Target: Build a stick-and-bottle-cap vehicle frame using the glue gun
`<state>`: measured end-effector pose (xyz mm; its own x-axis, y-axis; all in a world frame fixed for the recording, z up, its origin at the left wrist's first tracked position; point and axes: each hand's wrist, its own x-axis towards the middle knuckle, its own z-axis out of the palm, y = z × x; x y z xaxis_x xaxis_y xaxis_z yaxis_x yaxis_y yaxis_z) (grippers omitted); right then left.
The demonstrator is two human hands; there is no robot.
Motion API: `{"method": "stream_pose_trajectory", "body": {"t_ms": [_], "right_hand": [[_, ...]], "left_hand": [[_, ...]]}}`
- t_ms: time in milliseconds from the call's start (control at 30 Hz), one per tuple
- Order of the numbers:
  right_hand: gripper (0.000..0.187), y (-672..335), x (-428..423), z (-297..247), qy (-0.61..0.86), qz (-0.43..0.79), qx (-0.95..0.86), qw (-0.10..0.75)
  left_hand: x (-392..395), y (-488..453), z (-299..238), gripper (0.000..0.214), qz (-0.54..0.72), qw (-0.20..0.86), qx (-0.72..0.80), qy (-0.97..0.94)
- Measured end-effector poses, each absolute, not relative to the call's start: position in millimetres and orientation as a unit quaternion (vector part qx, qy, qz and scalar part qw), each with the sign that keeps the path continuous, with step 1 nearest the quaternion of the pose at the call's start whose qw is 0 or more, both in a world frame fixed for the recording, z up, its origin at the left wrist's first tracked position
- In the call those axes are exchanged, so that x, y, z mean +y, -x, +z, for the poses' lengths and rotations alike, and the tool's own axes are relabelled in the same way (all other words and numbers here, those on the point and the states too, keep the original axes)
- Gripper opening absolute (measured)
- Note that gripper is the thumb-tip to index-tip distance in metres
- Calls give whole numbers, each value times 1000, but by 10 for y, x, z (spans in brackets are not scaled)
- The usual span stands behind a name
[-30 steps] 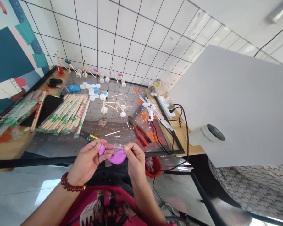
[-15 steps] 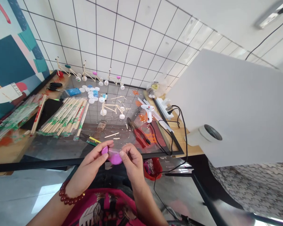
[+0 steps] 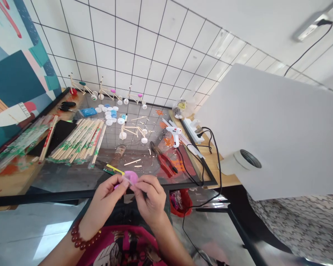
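My left hand (image 3: 105, 197) and my right hand (image 3: 151, 195) meet just over the table's front edge. Between their pinched fingertips is a purple modelling clay packet (image 3: 131, 176), its clear film pulled between the two thumbs. A smaller bit of purple shows by the left fingers. Just behind it lie a yellow strip (image 3: 114, 169) and a green-handled tool (image 3: 108, 171), partly hidden by the hands. Farther in stands a small bicycle model (image 3: 131, 128) of wooden sticks with white disc wheels.
Red-handled pliers (image 3: 166, 162) and a corded white glue gun (image 3: 174, 133) lie right. Wrapped chopsticks (image 3: 79, 142) are at left. White and blue discs (image 3: 109, 112) and several stick models line the back. A power strip (image 3: 192, 129) and red bin (image 3: 183, 202) are at right.
The purple packet has turned and risen slightly, from hanging below the fingers to standing above them. Both hands have drawn closer together, and the right fingers have curled in. The view has shifted slightly.
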<state>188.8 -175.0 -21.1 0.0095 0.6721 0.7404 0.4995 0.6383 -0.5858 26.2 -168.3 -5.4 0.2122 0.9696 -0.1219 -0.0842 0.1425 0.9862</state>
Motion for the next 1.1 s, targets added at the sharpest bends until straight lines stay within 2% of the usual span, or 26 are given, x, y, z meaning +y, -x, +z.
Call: {"method": "stream_pose_trajectory", "body": {"t_ms": [300, 433, 633, 833, 1033, 1100], "right_hand": [[21, -1855, -1625, -343, 396, -52, -724, 563], [19, -1860, -1596, -398, 407, -74, -738, 533], [5, -1891, -1527, -493, 465, -64, -757, 455], [9, -1917, -1495, -511, 492, 26, -751, 439], [14, -1908, -1449, -595, 533, 22, -728, 430], [13, -1908, -1443, -594, 538, 32, -726, 427]], "left_hand": [[-1541, -350, -173, 38, 449, 590, 454, -494], [-1494, -337, -229, 32, 431, 545, 485, -531], [-1367, -313, -247, 37, 384, 406, 533, -636], [-1316, -308, -275, 34, 366, 313, 533, -696], [-1356, -280, -333, 25, 444, 266, 530, -672], [-1373, -254, -374, 28, 478, 261, 506, -669]]}}
